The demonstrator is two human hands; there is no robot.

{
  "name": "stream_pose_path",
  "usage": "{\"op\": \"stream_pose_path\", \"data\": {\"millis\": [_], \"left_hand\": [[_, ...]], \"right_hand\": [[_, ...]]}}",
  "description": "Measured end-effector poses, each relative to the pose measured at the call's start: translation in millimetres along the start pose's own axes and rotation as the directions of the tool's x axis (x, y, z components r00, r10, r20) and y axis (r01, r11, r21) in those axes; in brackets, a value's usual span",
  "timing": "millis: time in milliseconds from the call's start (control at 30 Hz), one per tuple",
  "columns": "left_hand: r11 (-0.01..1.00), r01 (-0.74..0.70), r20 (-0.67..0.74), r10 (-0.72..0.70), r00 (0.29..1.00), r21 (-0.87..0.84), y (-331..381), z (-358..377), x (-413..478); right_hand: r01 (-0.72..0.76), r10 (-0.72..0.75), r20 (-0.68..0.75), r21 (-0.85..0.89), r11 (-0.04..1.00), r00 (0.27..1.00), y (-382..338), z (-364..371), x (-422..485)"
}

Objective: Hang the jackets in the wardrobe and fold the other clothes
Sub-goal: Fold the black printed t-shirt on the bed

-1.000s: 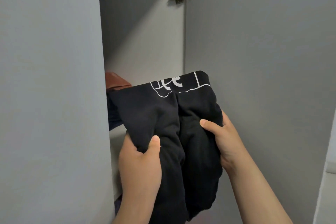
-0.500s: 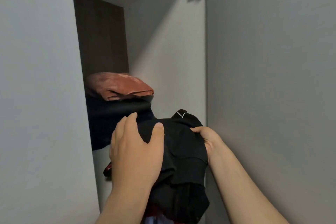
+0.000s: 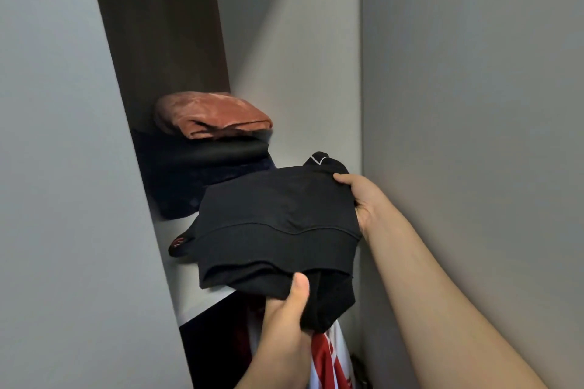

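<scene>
A folded black sweatshirt [image 3: 275, 224] lies half on the white wardrobe shelf [image 3: 186, 287], its near edge hanging past the shelf front. My left hand [image 3: 284, 316] grips that near edge from below, thumb on top. My right hand [image 3: 363, 199] holds the far right corner against the wardrobe's side wall. Behind it on the same shelf sits a stack of folded clothes: a rust-brown garment [image 3: 211, 115] on top of dark navy and black ones [image 3: 202, 174].
A grey closed door panel [image 3: 69, 199] fills the left, an open grey door [image 3: 474, 104] the right. Below the shelf hangs a red and white garment [image 3: 328, 354]. A small dark and red item [image 3: 178, 245] lies on the shelf beside the sweatshirt.
The sweatshirt has been pushed further onto the shelf and lies flatter. My left hand slid from on top of it down to its near edge. The view moved closer and to the right.
</scene>
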State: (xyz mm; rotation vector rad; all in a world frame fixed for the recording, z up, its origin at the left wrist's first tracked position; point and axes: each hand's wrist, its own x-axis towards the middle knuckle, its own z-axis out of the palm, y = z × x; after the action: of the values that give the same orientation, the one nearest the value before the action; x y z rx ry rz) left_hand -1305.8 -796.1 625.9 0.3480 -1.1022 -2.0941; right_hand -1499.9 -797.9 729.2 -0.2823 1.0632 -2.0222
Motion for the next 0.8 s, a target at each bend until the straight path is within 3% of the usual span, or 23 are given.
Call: {"op": "stream_pose_path", "data": {"millis": [100,233,433,533,600,700,800], "left_hand": [[0.973,0.144,0.007,-0.145,0.989,-0.181,16.6,15.5,-2.2],[0.947,0.254,0.089,-0.240,0.967,-0.198,32.4,19.2,0.7],[0.967,0.085,0.125,-0.057,0.991,-0.238,57.3,22.5,3.7],[0.962,0.075,0.077,-0.056,0.995,-0.262,76.2,27.1,14.0],[0.953,0.052,0.026,-0.047,0.999,-0.298,89.5,31.2,18.8],[0.925,-0.080,-0.110,0.041,0.993,-0.372,98.9,30.9,20.6],[0.926,-0.225,-0.255,0.148,0.956,-0.304,100.3,23.3,23.3]], "right_hand": [[-0.001,0.001,0.054,0.002,1.000,0.999,0.6,-5.9,-8.3],[0.015,-0.002,0.092,-0.141,0.990,0.996,5.0,-17.9,-23.4],[0.020,0.016,0.145,-0.242,0.970,0.989,15.4,-18.1,-41.7],[0.160,-0.155,0.041,-0.189,0.969,0.987,25.6,-3.7,-41.7],[0.240,-0.243,-0.046,-0.057,0.969,0.969,37.8,7.9,-41.9],[0.356,-0.327,-0.187,0.152,0.922,0.926,64.3,25.3,-38.4],[0.441,-0.394,-0.277,0.133,0.888,0.877,86.7,39.9,-38.2]]}}
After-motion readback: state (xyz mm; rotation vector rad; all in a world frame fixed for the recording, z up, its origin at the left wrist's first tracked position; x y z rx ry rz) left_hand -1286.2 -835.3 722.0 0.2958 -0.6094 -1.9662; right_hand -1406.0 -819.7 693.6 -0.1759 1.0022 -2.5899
